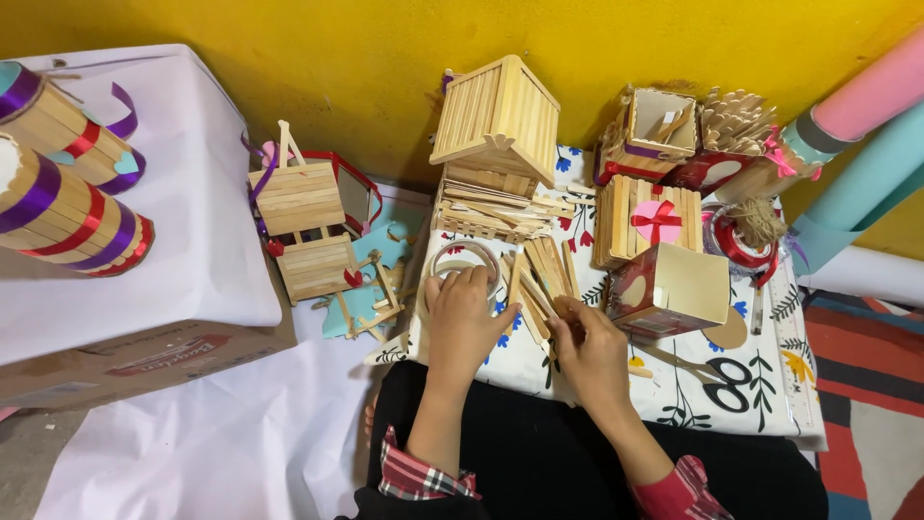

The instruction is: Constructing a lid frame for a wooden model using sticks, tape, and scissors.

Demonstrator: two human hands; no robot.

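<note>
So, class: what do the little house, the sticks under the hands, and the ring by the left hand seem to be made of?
House: pale bare wooden sticks, seams visible. Sticks: same matt wood. Ring: probably clear plastic tape; see-through, shiny. The left hand rests on it.

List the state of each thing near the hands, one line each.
left hand: palm down, resting on the tape roll
right hand: fingers closed on loose craft sticks
tape roll: lying flat
craft sticks: loose pile
scissors: closed, lying flat
red box: open, tipped on its side
</note>
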